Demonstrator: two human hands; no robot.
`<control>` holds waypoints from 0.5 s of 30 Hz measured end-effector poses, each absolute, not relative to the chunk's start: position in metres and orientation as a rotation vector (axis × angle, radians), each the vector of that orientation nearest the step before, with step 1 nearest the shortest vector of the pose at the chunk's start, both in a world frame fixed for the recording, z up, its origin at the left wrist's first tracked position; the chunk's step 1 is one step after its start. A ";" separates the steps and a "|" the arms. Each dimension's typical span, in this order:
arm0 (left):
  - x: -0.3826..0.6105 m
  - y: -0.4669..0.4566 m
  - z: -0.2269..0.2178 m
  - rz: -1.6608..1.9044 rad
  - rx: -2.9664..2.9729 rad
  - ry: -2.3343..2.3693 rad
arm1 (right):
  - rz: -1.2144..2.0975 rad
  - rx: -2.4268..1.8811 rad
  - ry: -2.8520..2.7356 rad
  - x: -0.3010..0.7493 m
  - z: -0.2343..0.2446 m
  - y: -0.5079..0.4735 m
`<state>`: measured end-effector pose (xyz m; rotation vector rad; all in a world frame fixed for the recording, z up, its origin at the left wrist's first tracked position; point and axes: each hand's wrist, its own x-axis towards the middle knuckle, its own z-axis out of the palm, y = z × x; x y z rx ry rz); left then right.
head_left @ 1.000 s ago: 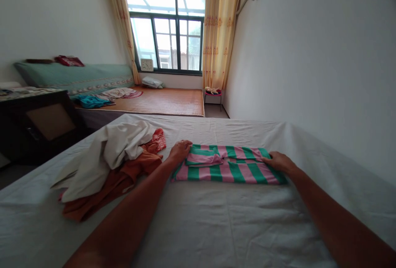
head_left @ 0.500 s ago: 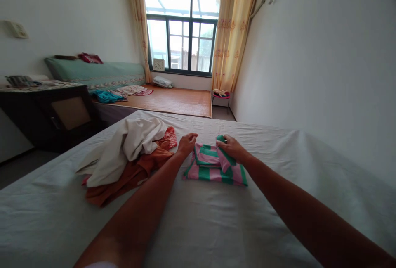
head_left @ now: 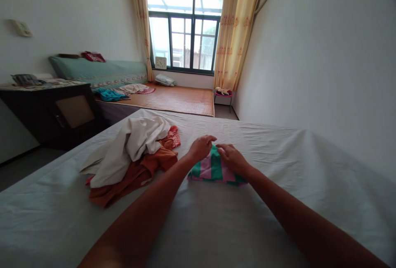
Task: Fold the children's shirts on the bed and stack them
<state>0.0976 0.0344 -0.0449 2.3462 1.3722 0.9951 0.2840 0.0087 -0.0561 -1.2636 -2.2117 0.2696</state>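
Observation:
A pink and green striped garment [head_left: 212, 169] lies folded into a small packet on the white bed sheet [head_left: 216, 226]. My left hand [head_left: 201, 147] rests on its far left edge, fingers stretched forward and apart. My right hand [head_left: 232, 158] lies flat on top of the packet, pressing it down, fingers extended. Both hands touch the cloth and almost meet at its far edge. Much of the garment is hidden under my hands.
A heap of unfolded clothes, a cream piece [head_left: 133, 142] over orange ones [head_left: 136, 173], lies to the left on the bed. Beyond are a second bed with a mat [head_left: 176, 98], a dark cabinet [head_left: 62, 111], a window [head_left: 185, 41] and a small stool [head_left: 223, 93].
The striped garment went from a long strip to a small packet: my right hand carried its right end over to the left and now presses it flat. My left hand stayed at the left edge.

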 end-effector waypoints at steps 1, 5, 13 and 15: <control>0.104 0.030 -0.051 0.873 2.438 1.359 | 0.189 -1.278 -2.306 0.290 -0.067 0.006; 0.117 0.019 -0.078 0.568 2.606 1.473 | 0.034 -1.633 -2.238 0.319 -0.097 0.006; 0.115 0.020 -0.083 0.620 2.682 1.536 | 0.810 -1.711 -1.714 0.342 -0.066 0.015; 0.115 0.016 -0.082 0.664 2.680 1.543 | 1.226 -1.619 -1.587 0.339 -0.060 0.013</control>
